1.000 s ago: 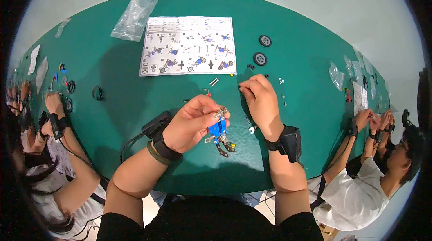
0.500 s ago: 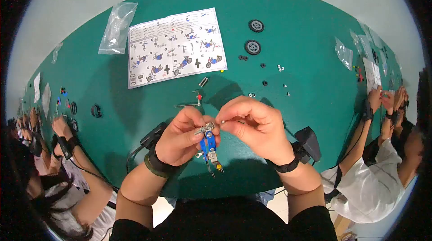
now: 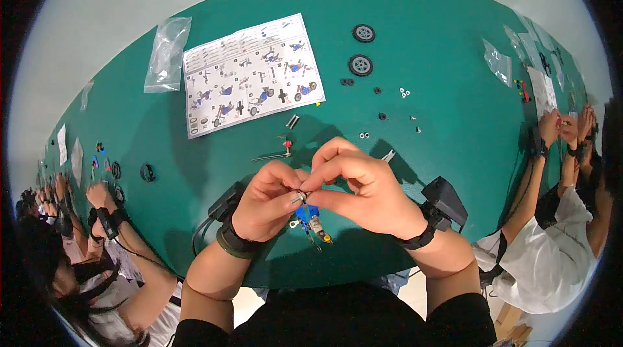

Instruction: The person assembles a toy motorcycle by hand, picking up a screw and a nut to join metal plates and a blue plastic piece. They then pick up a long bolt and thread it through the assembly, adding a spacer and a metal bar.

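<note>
My left hand (image 3: pixel 267 201) is closed on a partly built toy motorcycle (image 3: pixel 311 218) of blue plates and metal strips. The model's yellow-tipped end points down toward me. At its upper end, the fingers of my right hand (image 3: pixel 357 181) pinch close against my left fingertips. Whatever lies between those right fingertips is hidden. Just beyond my right hand a silver metal piece (image 3: pixel 388 155) shows, partly covered by the hand. A small metal-strip part with a red piece (image 3: pixel 287 144) lies on the table past my left hand, and silver bolts (image 3: pixel 293 121) rest a little farther off.
A printed instruction sheet (image 3: pixel 253 74) lies ahead, beside a clear plastic bag (image 3: pixel 167 55). Two wheels (image 3: pixel 361 65), black rings (image 3: pixel 347 82), white nuts (image 3: pixel 405 93) and small screws (image 3: pixel 413 117) are spread on the green table (image 3: pixel 441 55). Other people work at both sides.
My right hand has moved left and in against the model; the small silver piece seen in its fingertips is now hidden. The model has swung slightly right. The silver piece beyond that hand now shows.
</note>
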Demonstrator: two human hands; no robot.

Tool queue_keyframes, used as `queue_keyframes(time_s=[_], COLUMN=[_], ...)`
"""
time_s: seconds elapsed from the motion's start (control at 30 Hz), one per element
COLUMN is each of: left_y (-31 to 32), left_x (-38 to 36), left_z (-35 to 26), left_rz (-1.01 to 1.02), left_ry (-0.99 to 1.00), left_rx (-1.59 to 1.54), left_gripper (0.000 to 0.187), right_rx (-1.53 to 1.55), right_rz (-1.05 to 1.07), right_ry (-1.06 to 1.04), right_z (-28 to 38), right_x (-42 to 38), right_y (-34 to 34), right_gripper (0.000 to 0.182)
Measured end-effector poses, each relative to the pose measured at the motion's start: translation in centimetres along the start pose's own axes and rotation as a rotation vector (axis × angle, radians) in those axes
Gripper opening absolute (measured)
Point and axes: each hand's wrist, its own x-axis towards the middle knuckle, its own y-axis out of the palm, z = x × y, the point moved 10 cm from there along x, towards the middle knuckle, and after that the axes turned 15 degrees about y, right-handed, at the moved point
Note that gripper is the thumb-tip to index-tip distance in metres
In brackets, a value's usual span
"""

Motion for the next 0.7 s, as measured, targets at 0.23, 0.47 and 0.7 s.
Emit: queue_keyframes(time_s=[0.23, 0.47, 0.7], left_y=[-0.7, -0.1, 0.7], left_x=[-0.3, -0.2, 0.2], left_z=[0.3, -0.2, -1.0], left_rz=[0.014, 0.101, 0.125], left_ry=[-0.027, 0.012, 0.046], left_rx=[0.074, 0.09, 0.073], left_gripper=[0.017, 0.014, 0.013], right_rx=[0.059, 0.041, -0.167], right_rz=[0.023, 0.103, 0.019], right_ry=[0.014, -0.006, -0.129], right_z=[-0.5, 0.3, 2.6], right_x=[0.0, -0.2, -1.0], right_y=[0.3, 0.5, 0.5], right_gripper=[0.021, 0.021, 0.025])
